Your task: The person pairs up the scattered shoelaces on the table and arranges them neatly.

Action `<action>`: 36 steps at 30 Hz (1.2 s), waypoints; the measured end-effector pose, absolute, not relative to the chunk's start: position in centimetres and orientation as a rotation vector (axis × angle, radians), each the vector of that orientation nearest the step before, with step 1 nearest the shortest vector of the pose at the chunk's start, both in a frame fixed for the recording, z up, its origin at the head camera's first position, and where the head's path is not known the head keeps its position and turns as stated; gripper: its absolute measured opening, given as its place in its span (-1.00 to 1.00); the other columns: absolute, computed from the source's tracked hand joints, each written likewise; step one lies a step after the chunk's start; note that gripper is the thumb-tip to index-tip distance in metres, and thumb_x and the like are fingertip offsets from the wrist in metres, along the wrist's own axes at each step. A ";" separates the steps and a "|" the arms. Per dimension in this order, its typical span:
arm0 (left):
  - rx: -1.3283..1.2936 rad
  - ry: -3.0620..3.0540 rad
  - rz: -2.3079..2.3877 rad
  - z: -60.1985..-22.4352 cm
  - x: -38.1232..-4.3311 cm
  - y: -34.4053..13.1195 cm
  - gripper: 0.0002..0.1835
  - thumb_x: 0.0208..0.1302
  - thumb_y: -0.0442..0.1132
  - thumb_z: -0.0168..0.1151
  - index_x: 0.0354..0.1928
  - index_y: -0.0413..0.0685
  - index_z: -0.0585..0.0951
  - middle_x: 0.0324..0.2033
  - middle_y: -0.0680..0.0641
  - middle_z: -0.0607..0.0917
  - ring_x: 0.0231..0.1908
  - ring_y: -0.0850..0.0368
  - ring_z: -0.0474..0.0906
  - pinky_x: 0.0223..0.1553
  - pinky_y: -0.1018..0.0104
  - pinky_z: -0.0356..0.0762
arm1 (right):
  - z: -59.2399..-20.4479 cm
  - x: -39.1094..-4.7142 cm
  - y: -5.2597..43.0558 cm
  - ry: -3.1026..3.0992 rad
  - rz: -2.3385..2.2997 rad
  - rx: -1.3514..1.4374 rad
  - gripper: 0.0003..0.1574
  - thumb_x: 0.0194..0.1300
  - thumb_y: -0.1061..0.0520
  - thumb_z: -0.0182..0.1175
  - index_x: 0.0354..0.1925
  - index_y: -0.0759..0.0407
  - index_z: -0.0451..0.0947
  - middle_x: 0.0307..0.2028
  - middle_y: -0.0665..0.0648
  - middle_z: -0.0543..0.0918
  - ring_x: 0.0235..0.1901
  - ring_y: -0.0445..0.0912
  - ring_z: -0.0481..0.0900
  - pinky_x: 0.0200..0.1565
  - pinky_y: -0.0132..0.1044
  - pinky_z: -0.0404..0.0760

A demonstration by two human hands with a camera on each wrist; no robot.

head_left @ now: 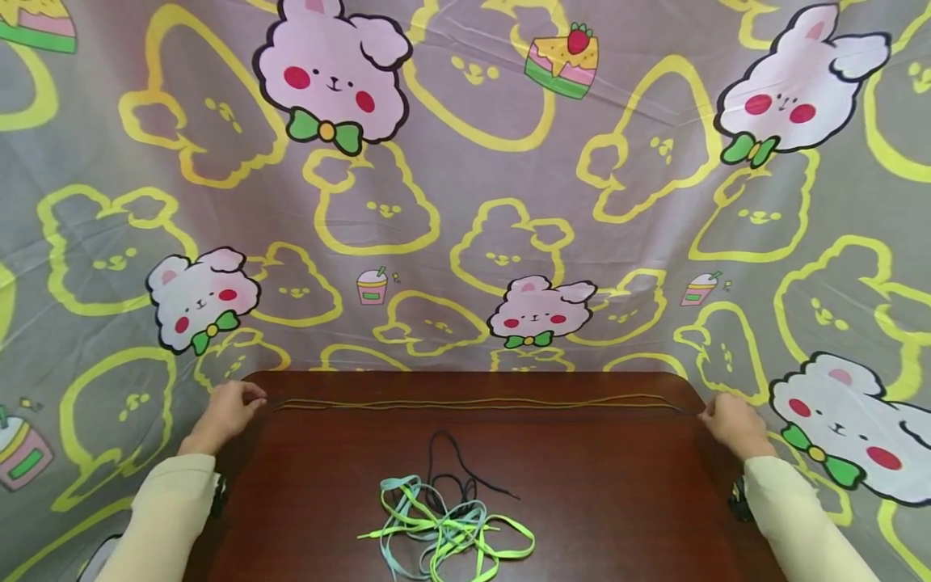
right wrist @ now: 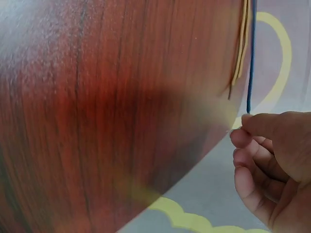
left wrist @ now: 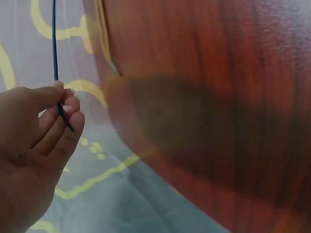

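Observation:
My left hand is at the table's back left corner, pinching one end of a dark blue shoelace between thumb and fingers. A short tail of it pokes out below the fingertips in the left wrist view. At the back right corner my right hand pinches a dark blue shoelace at its end, by the thumb and index fingertips. Both dark blue stretches run straight away from the hands. Beside them, yellow-brown shoelace strands lie across the back of the table, with tips near each hand.
A tangle lies front centre on the brown table: a neon yellow-green shoelace, a pale blue-grey shoelace and a black shoelace. A grey curtain printed with rabbits surrounds the table's back and sides.

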State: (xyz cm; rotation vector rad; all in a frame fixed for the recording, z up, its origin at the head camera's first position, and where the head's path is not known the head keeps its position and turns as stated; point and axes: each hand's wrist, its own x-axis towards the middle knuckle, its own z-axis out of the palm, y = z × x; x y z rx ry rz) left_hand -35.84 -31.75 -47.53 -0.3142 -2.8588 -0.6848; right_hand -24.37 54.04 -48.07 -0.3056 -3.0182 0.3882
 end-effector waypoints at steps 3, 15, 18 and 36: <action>-0.249 -2.881 -0.708 -48.2 -35.6 -32.1 -0.88 0.31 -0.40 0.34 -0.36 -0.36 0.69 -0.44 -0.23 0.73 -0.40 -0.14 0.64 -0.34 -0.09 0.57 | -48.5 -24.3 54.1 -3.042 0.425 -0.323 -0.75 0.32 0.17 0.28 -0.48 0.26 0.62 -0.53 0.15 0.61 -0.51 0.02 0.51 -0.46 0.00 0.48; -0.260 -2.913 -0.739 -51.2 -35.4 -33.6 -0.85 0.14 -0.59 0.20 -0.31 -0.36 0.72 -0.35 -0.30 0.74 -0.22 -0.35 0.64 -0.16 -0.23 0.56 | -49.9 -24.6 54.2 -3.072 0.500 -0.365 -0.73 0.38 0.16 0.22 -0.47 0.22 0.56 -0.55 0.11 0.53 -0.50 -0.01 0.48 -0.47 -0.09 0.43; -0.200 -2.913 -0.740 -51.8 -35.0 -34.1 -0.90 0.14 -0.56 0.27 -0.34 -0.33 0.72 -0.41 -0.24 0.75 -0.29 -0.28 0.65 -0.17 -0.22 0.55 | -50.1 -24.7 53.8 -3.069 0.508 -0.363 -0.75 0.38 0.18 0.21 -0.47 0.21 0.56 -0.55 0.11 0.51 -0.50 0.00 0.47 -0.46 -0.08 0.43; -0.358 -2.825 -0.727 -48.4 -33.6 -29.5 -0.77 0.28 -0.31 0.36 -0.16 -0.39 0.68 -0.21 -0.36 0.72 -0.20 -0.31 0.64 -0.19 -0.21 0.57 | -46.8 -25.6 47.2 -2.975 0.506 -0.250 -0.61 0.36 0.14 0.26 -0.07 0.51 0.59 -0.21 0.46 0.69 -0.34 0.21 0.68 -0.36 0.10 0.61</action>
